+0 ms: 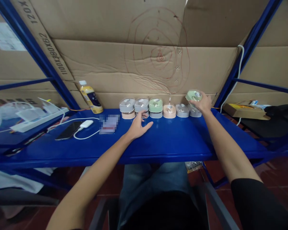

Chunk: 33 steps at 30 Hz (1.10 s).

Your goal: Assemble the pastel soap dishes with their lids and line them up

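Small rounded tins stand in a row along the back of the blue table (168, 137). The three left positions are stacked two high, with a green tin (156, 104) on top of the third stack. To their right are a single peach tin (169, 111) and two grey tins (182, 111). My right hand (203, 103) grips another green tin (193, 95) above the rightmost grey tin. My left hand (139, 127), fingers apart and holding nothing, is in front of the second stack, close to its lower tin.
On the left are a yellow bottle (92, 99), a phone (69, 130), a white charger (86, 124) with its cable, a blurred packet (109, 124) and a power strip (38, 120). Blue posts flank the table; an open carton (246, 111) lies at right.
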### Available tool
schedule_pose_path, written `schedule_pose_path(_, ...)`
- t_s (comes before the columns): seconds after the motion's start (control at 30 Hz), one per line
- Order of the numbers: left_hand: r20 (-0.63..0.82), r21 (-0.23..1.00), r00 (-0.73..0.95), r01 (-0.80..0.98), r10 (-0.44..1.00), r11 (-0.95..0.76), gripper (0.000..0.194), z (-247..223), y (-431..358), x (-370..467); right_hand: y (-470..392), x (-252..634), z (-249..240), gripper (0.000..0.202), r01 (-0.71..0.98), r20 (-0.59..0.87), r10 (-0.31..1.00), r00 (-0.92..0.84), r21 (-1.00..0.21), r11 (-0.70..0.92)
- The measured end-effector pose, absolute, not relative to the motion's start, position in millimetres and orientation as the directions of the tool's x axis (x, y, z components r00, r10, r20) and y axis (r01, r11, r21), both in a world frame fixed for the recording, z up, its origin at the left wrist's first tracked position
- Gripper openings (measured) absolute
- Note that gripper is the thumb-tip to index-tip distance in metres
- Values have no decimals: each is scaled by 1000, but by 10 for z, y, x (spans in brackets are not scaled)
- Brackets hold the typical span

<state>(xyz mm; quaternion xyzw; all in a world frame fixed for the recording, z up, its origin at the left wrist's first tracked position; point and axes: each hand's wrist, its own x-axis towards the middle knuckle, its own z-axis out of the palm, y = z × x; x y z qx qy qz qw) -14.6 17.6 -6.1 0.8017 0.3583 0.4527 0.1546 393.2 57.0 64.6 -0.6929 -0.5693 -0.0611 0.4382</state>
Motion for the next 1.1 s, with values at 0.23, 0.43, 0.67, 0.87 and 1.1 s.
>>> schedule_pose_path(0.23, 599, 577, 320, 464, 734, -672, 68, -82, 175, -119, 705, 3907, 457, 91, 783, 417, 679, 604, -465, -412)
schedule_pose_path(0.43, 583, 573, 330, 480, 742, -664, 71, -94, 185, -131, 724, 3998, 428, 93, 755, 420, 650, 634, -516, -404)
schedule_pose_path(0.67, 582, 565, 332, 491, 742, -663, 69, -116, 219, -142, 602, 3847, 468, 63, 909, 692, 591, 414, -352, -223)
schedule_pose_path(0.87, 582, 548, 336, 511, 741, -662, 66, -149, 259, -165, 575, 3083, 283, 77, 935, 514, 792, -330, 60, 351)
schedule_pose_path(1.1, 585, 549, 335, 507, 739, -664, 65, -147, 262, -155, 224, 2677, 315, 64, 932, 336, 877, -342, 7, 361)
